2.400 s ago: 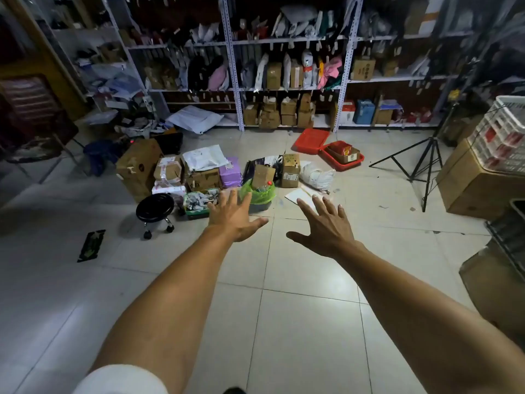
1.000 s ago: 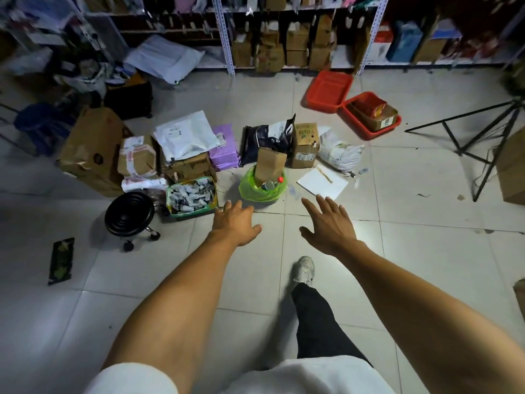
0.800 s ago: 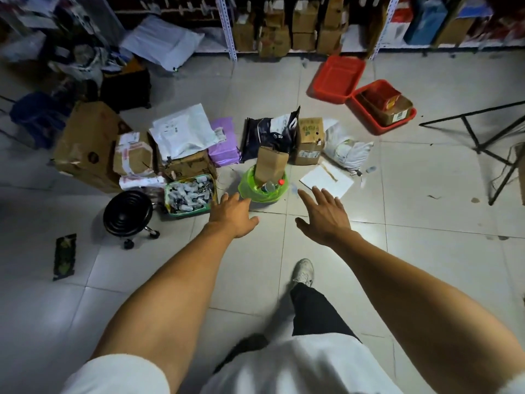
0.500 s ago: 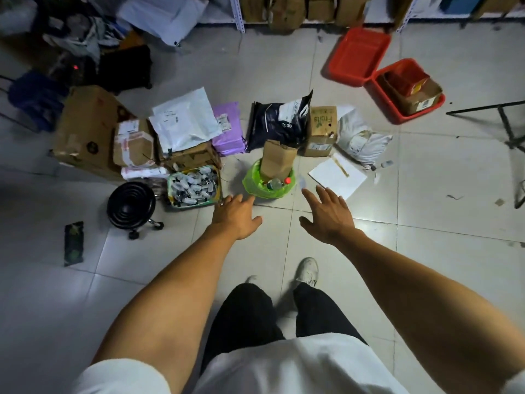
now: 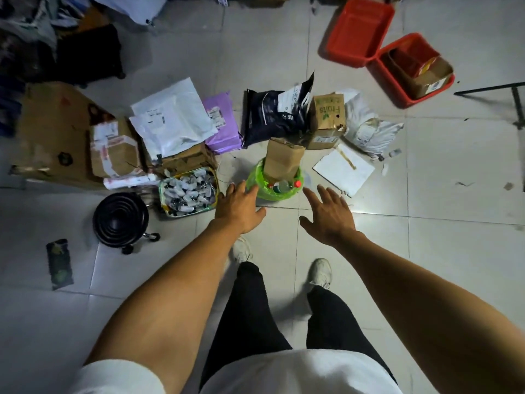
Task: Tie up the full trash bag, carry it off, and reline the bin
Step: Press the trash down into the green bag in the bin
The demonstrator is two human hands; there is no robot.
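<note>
A small bin lined with a bright green trash bag (image 5: 254,186) stands on the tiled floor just ahead of me. A brown cardboard box (image 5: 282,159) sticks up out of it, with a bottle with a red cap (image 5: 287,185) beside the box. My left hand (image 5: 238,208) is stretched out palm down, fingers spread, its fingertips at the bag's near left rim. My right hand (image 5: 329,214) is open too, a little right of the bin and not touching it. Neither hand holds anything.
Left of the bin sit a green basket of small packets (image 5: 187,191), a black wheeled stool (image 5: 120,218) and stacked cardboard boxes (image 5: 113,152). Parcels and a "Fruits" carton (image 5: 326,120) lie behind it, a white sheet (image 5: 343,169) to its right, red trays (image 5: 360,29) further back.
I have walked up to the bin, so it now sits close below my hands. Both hands stay open and have come nearer to the green bag; my legs and shoes are in view.
</note>
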